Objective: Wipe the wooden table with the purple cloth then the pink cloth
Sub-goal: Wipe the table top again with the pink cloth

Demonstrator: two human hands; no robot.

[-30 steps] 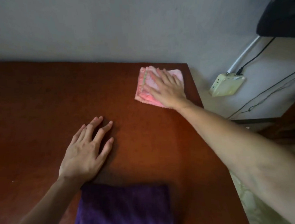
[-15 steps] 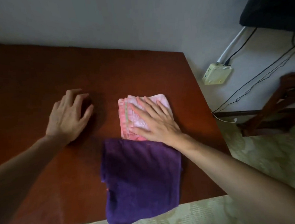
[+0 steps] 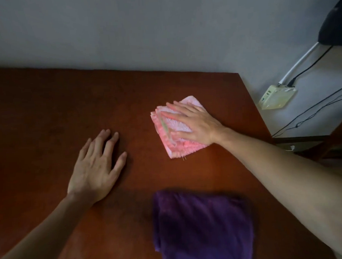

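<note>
Head view: your right hand [image 3: 193,126] lies flat, fingers spread, pressing folded pink terry cloth [image 3: 174,137] onto reddish-brown wooden desk [image 3: 47,107], gripping nothing. Risk: loose layers bunch or slide from under palm near right desk edge. Left hand [image 3: 95,168] open, empty, braced on desk. Folded purple cloth [image 3: 201,226] lies near front edge, apart from both hands.

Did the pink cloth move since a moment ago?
Yes. The pink cloth slid away from the purple cloth, which it touched half a second ago, toward the table's far right corner.
</note>
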